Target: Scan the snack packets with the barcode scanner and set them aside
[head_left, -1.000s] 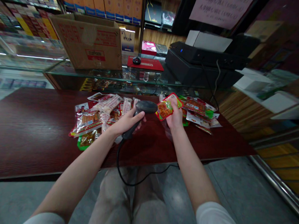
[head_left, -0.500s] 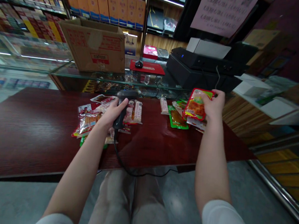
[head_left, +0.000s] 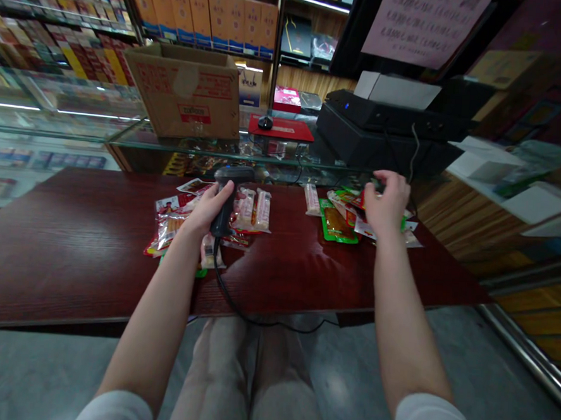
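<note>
My left hand (head_left: 207,210) is shut around the grip of a black corded barcode scanner (head_left: 227,197), whose head points away from me. It hovers over vacuum-packed snack packets (head_left: 254,211) on the dark red wooden table (head_left: 69,241). My right hand (head_left: 388,202) has curled fingers and shows nothing held. It sits just above a second heap of packets, close to a green-edged packet (head_left: 338,225). The scanner's black cable (head_left: 236,312) drops over the table's front edge.
A glass counter (head_left: 208,143) stands behind the table, bearing a cardboard box (head_left: 185,93), a red mat (head_left: 280,129) with a mouse, and a black printer-like machine (head_left: 384,134). Packed shelves stand behind. My knees are below the table edge.
My right hand has moved lower and no longer holds the red-edged packet. The view has shifted slightly, while my left hand still grips the scanner in nearly the same place.
</note>
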The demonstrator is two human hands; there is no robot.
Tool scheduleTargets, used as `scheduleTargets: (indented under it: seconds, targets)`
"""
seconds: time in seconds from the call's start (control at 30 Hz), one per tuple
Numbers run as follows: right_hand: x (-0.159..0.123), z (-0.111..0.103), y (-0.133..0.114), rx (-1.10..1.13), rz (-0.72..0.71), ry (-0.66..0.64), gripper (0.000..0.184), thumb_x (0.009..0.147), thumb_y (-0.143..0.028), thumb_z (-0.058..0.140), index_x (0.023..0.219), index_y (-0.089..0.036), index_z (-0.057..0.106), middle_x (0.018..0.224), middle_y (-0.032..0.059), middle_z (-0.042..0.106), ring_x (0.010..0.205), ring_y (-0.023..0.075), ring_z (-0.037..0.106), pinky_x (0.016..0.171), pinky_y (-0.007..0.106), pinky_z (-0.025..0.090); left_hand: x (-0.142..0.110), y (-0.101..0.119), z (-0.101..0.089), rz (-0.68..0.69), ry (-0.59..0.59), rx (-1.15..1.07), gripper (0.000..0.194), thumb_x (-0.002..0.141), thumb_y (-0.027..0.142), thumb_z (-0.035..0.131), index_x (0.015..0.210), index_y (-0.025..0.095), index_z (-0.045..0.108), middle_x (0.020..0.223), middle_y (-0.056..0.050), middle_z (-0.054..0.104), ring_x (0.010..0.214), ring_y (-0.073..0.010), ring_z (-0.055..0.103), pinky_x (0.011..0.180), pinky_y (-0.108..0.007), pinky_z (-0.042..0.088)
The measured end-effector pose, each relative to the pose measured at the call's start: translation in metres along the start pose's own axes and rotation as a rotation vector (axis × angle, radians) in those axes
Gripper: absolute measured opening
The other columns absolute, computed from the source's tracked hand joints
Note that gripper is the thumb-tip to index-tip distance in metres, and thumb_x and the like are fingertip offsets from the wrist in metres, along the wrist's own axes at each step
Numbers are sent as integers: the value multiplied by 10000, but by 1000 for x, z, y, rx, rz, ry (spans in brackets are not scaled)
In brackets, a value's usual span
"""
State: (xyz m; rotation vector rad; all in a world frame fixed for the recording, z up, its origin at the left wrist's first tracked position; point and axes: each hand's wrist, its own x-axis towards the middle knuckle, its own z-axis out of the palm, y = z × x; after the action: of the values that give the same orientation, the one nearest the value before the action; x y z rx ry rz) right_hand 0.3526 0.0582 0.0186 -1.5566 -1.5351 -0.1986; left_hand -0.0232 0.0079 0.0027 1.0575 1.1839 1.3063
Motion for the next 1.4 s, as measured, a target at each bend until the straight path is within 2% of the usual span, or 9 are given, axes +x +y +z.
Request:
scheduleTargets:
  seconds: [0.1,0.17,0.27,0.43,0.63,0.77,0.93,1.17,1.4]
  targets:
    - [-39,47,-57,408,14,-301,299,830,-370,655,1090,-240,582,917,40,654,828,215,620,872,421,503,-1,3,-3,9,-7,-20,441,829,566,691,1017,177,603,663,0,633,505,-122,594,454,-212,469]
    - [-67,81,-90,468,105,-517,399,787,-409,722,1115,-243,564,831,4,650,769,202,626,839,404,518,-3,6,-5,15,1,-16,438,842,568,675,1029,177,607,679,-11,648,534,-133,615,469,-218,480]
    - [-94,110,-122,323,83,-702,620,734,-462,786,1238,-224,515,1032,89,689,951,263,671,886,430,518,-6,12,-6,30,15,-9,427,863,579,644,1005,178,605,663,-12,640,529,-129,604,476,-216,475]
    - [-99,112,-134,125,88,-775,638,717,-430,796,1208,-142,509,1215,246,648,1142,370,646,956,490,493,-9,19,-6,13,45,-3,388,884,559,633,965,184,571,643,9,615,457,-96,535,474,-216,474]
    - [-80,90,-93,109,89,-652,624,665,-179,735,1242,-135,502,1202,199,660,1085,325,671,932,443,515,-8,16,-10,13,-8,2,388,873,564,640,925,183,592,627,4,606,497,-112,568,477,-211,479]
    - [-68,55,-54,165,-57,-438,547,711,-191,658,1241,-195,525,1193,127,674,1046,299,665,916,444,521,-8,12,-6,-16,-39,19,410,840,583,669,914,188,587,614,8,599,476,-118,567,432,-209,457]
    - [-76,25,-26,53,-233,-212,425,769,-180,578,1194,-198,555,1183,137,679,1095,317,624,972,471,485,-14,6,13,18,-149,120,514,772,656,698,919,178,579,616,9,613,481,-116,563,431,-207,450]
    - [-98,32,-33,-23,-353,-284,388,802,-166,570,1191,-172,585,1125,137,703,1039,316,627,939,451,490,-20,-10,37,34,-375,211,623,769,751,619,944,154,614,607,-24,638,484,-119,567,439,-207,441]
    - [-100,34,-37,1,-367,-288,425,804,-159,560,1228,-176,582,1134,131,700,1039,313,622,944,450,484,-23,-14,45,0,-418,204,557,769,726,638,834,179,550,544,18,570,409,-91,505,386,-191,383]
